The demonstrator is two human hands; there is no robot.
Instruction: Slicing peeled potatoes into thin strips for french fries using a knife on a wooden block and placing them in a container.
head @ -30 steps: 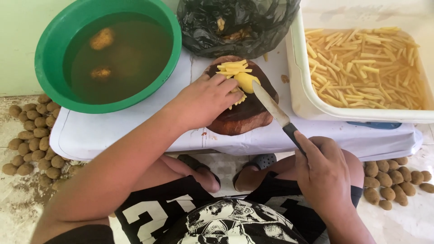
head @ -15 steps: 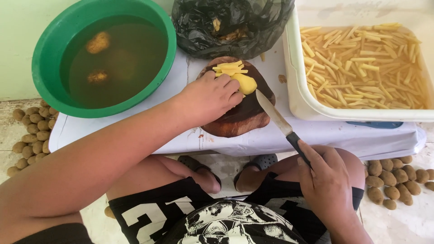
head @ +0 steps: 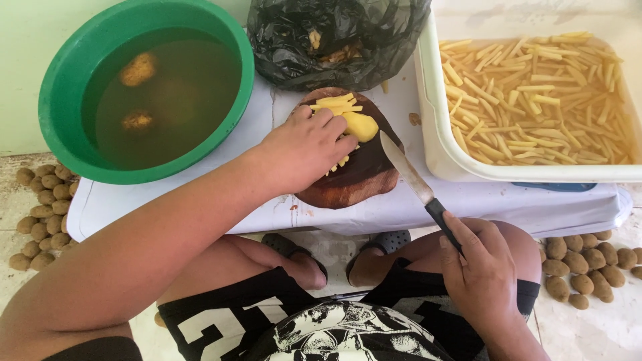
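Potato (head: 360,125) on the cutting board (head: 348,184) is pinned by the left hand (head: 304,148). Right hand (head: 483,264) grips the knife (head: 416,184). Risk: fingertips lie near the blade and could be cut.

Peeled yellow potato (head: 360,125) on board, knife (head: 414,182) angled beside.

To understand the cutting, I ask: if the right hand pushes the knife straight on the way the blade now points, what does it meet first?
Probably the peeled potato piece on the wooden board. The knife in the right hand points toward it; height is unclear.
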